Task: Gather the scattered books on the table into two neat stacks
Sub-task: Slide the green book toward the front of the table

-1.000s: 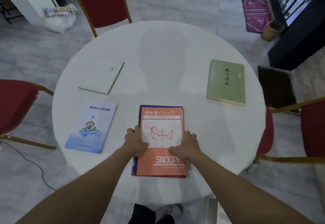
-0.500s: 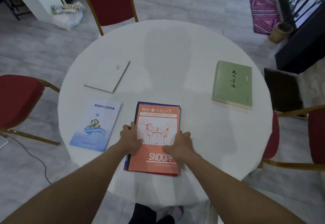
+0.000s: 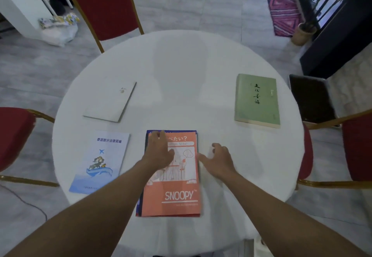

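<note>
An orange Snoopy book [image 3: 177,194] lies on top of a dark blue book [image 3: 138,206] at the near middle of the round white table [image 3: 181,65]. My left hand [image 3: 159,152] rests flat on the upper left of the orange cover, fingers spread. My right hand [image 3: 219,160] hovers open just right of that stack, thumb near its edge, holding nothing. A light blue booklet [image 3: 100,162] lies to the left. Further back on the left is a white book [image 3: 111,101]. A green book [image 3: 257,99] sits at the right.
Red chairs with gold frames stand at the far side [image 3: 106,4], the left [image 3: 14,135] and the right [image 3: 354,148]. A dark tray [image 3: 312,99] sits off the table's right edge. A potted plant [image 3: 304,33] and a patterned rug [image 3: 283,12] are on the floor beyond.
My left hand slid up the orange cover toward its top left corner. My right hand left the book and moved off its right edge onto the tablecloth.
</note>
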The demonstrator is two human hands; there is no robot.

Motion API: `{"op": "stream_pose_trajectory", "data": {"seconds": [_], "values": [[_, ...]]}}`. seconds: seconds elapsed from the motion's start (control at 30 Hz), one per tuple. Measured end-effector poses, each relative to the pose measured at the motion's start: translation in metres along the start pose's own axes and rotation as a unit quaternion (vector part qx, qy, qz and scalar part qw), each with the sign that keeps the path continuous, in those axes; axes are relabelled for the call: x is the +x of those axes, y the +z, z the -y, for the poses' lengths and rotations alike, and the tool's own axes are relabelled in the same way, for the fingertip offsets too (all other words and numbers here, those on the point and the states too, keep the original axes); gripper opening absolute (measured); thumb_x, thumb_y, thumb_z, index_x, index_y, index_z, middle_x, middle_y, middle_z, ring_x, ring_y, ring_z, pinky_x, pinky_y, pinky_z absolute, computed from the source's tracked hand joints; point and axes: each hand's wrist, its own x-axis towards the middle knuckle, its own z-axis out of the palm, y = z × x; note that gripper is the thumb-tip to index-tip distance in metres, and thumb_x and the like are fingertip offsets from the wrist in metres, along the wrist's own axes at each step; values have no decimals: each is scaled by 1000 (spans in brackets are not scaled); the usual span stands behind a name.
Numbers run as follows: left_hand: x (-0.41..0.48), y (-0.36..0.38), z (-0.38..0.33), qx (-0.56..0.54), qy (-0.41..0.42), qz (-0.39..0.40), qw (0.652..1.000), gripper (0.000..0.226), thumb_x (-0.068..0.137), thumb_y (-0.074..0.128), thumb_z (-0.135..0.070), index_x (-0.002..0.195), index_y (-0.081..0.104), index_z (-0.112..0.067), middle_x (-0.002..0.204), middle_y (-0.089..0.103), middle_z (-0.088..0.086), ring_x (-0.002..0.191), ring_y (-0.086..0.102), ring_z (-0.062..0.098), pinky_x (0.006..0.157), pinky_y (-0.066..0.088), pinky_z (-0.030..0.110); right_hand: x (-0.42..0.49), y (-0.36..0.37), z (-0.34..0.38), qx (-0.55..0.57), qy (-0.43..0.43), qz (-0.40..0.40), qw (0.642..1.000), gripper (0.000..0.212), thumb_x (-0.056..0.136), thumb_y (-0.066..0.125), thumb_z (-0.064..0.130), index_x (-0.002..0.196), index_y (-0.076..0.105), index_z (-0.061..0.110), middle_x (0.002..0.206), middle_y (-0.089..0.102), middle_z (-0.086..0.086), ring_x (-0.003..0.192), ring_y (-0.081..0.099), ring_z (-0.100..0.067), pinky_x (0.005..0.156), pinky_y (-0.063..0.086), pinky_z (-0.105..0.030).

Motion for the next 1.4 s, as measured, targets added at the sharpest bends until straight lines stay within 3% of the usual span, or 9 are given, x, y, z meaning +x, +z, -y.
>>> {"op": "stream_pose_trajectory", "data": {"seconds": [0.23, 0.47, 0.63, 0.77, 0.9, 1.03, 1.27, 1.4], "values": [[59, 11, -101, -32, 99, 77, 992, 60, 96, 55, -28, 145, 33, -1, 144, 37, 19, 134, 39, 35, 109, 36, 39, 54, -71, -19, 57, 46, -132, 988, 75, 86, 67, 52, 145, 42, 14, 143, 42, -11, 131, 46, -30, 107, 40, -41], [113, 40, -179, -28, 135, 136, 981, 64, 98, 52, -32, 149, 29, 1, 148, 37, 21, 138, 37, 33, 112, 32, 36, 114, -131, -46, 68, 86, -242, 964, 69, 89, 64, 44, 146, 39, 14, 149, 32, -11, 137, 33, -32, 113, 32, -47], [132, 61, -206, -61, 125, 168, 976, 57, 97, 53, -28, 145, 35, -4, 144, 39, 20, 130, 46, 33, 103, 38, 33, 140, -146, -66, 60, 128, -217, 966, 75, 88, 63, 44, 151, 31, 19, 158, 28, -11, 141, 32, -36, 114, 32, -54], [139, 69, -216, -82, 128, 168, 974, 40, 95, 53, -25, 128, 48, -2, 128, 57, 18, 117, 57, 36, 96, 49, 39, 145, -144, -74, 88, 139, -223, 961, 60, 90, 60, 41, 142, 44, 14, 142, 44, -13, 130, 45, -36, 106, 42, -51], [135, 65, -217, -99, 96, 142, 980, 45, 96, 49, -27, 135, 48, -5, 132, 60, 16, 120, 56, 35, 101, 48, 41, 138, -138, -80, 75, 149, -228, 959, 44, 93, 62, 38, 124, 56, 8, 132, 45, -16, 120, 52, -37, 100, 47, -40], [125, 60, -205, -74, 73, 144, 984, 41, 97, 47, -27, 132, 47, -7, 124, 64, 15, 117, 58, 34, 99, 49, 39, 118, -133, -85, 121, 135, -196, 964, 44, 87, 70, 33, 123, 62, 10, 125, 50, -14, 110, 60, -34, 95, 53, -45], [80, 65, -176, -11, 57, 130, 990, 46, 91, 58, -17, 132, 45, 1, 134, 45, 18, 119, 54, 35, 100, 49, 42, 69, -119, -93, 106, 105, -108, 983, 62, 83, 77, 29, 138, 52, 17, 126, 45, -12, 109, 60, -31, 98, 53, -43], [46, 73, -162, 4, 65, 139, 988, 52, 89, 62, -14, 133, 40, 0, 135, 41, 19, 121, 51, 37, 101, 47, 41, 41, -112, -105, 89, 78, -73, 990, 60, 83, 77, 23, 136, 52, 11, 130, 47, -15, 112, 59, -32, 99, 52, -45]]}}
